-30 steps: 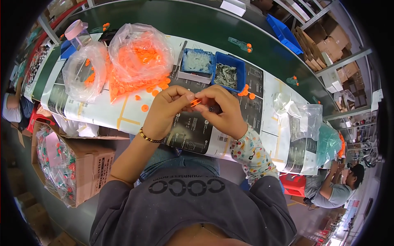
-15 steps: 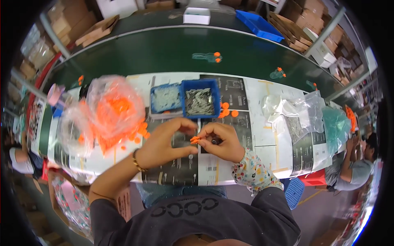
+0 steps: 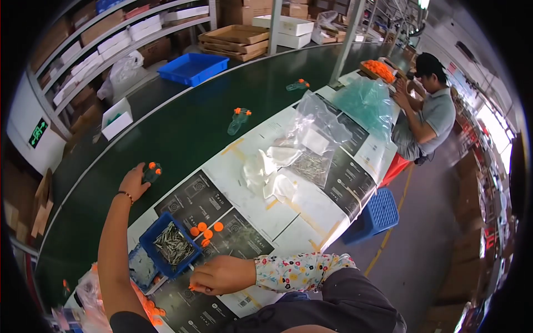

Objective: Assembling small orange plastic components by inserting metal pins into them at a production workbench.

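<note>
Left hand (image 3: 135, 181) stretched far forward onto the green conveyor belt (image 3: 183, 133), fingers curled loosely over a small clear part with orange caps (image 3: 151, 171); part touching the fingertips, lying just right of the palm, long axis too small to tell. Whether gripped or merely touched: cannot tell. Right hand (image 3: 221, 275) held near the body, well apart from the part, resting on the printed paper sheet (image 3: 311, 205) just beside the blue bin of metal pins (image 3: 171, 245); fingers closed, something small and orange at the fingertips. Loose orange caps (image 3: 204, 229) just beyond the bin.
</note>
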A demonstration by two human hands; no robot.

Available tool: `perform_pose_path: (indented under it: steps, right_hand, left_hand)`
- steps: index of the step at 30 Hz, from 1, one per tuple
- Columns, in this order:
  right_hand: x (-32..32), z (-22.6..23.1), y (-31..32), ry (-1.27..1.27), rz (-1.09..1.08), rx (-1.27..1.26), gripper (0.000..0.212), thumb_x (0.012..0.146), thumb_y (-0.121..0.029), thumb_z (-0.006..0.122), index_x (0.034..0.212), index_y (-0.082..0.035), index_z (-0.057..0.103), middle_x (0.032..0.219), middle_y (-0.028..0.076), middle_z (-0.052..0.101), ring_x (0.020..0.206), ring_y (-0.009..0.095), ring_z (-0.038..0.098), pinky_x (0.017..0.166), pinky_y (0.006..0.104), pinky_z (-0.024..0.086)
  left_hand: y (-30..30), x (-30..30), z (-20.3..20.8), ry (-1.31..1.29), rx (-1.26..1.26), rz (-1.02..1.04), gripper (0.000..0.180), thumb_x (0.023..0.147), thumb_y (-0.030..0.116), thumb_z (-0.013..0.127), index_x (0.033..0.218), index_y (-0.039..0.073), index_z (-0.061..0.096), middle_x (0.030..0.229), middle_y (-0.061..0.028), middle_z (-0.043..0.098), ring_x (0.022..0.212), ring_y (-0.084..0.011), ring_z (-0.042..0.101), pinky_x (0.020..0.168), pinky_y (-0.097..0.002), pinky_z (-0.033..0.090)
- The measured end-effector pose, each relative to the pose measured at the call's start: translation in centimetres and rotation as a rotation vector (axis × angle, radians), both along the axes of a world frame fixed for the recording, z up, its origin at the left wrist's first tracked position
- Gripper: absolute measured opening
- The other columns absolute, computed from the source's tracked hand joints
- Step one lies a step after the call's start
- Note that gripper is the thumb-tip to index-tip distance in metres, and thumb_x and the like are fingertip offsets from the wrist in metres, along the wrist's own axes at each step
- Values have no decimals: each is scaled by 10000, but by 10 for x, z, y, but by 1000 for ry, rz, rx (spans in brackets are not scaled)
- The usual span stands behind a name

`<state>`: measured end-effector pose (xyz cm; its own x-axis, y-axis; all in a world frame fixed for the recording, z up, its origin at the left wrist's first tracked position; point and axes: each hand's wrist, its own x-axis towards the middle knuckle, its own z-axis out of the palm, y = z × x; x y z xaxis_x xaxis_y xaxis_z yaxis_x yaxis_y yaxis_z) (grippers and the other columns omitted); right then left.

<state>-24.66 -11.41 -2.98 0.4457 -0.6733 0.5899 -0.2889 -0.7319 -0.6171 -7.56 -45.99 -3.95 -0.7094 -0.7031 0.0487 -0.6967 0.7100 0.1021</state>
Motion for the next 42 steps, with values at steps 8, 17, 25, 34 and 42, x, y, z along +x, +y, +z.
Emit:
perform_pose_path:
  steps: [8, 17, 25, 34, 42]
  right_hand:
    - [-7, 7, 3, -123, -82, 36, 115, 842, -131, 640, 938, -92, 591, 782, 49, 581, 654, 216, 605, 565, 335, 481]
    - [-15, 0, -25, -280, -280, 410, 110, 834, -87, 679, 912, -26, 632, 807, 19, 620, 689, 49, 555, 611, 213, 464]
    - [53, 23, -8, 248, 102, 501, 134, 836, -118, 667, 914, -21, 617, 805, 48, 628, 726, 112, 597, 651, 243, 478]
    - [94, 29, -4, 752, 228, -1, 190, 768, -159, 639, 873, -4, 604, 810, 142, 644, 755, 306, 642, 660, 400, 516]
    - [111, 28, -5, 1039, 254, -26, 200, 735, -116, 636, 887, -2, 573, 804, 141, 629, 782, 319, 632, 679, 422, 509]
  left_hand:
    - [148, 29, 106, 575, 327, 156, 648, 689, 32, 765, 1278, 46, 494, 912, -88, 626, 818, -188, 595, 681, -288, 480]
    - [377, 99, 41, 185, 277, 160, 676, 694, 170, 767, 1301, 81, 481, 1090, -146, 591, 1005, -310, 569, 861, -400, 460]
    - [414, 99, 11, 548, 4, 286, 693, 675, 209, 766, 1265, 17, 457, 1127, -167, 555, 1062, -333, 506, 935, -420, 406]
    - [418, 91, -22, 750, 146, 403, 736, 693, 216, 775, 1318, 55, 423, 1146, -157, 553, 1069, -333, 497, 940, -430, 387]
    - [411, 93, -18, 788, 218, 446, 755, 674, 230, 789, 1314, 68, 421, 1061, -176, 553, 1004, -343, 541, 887, -412, 434]
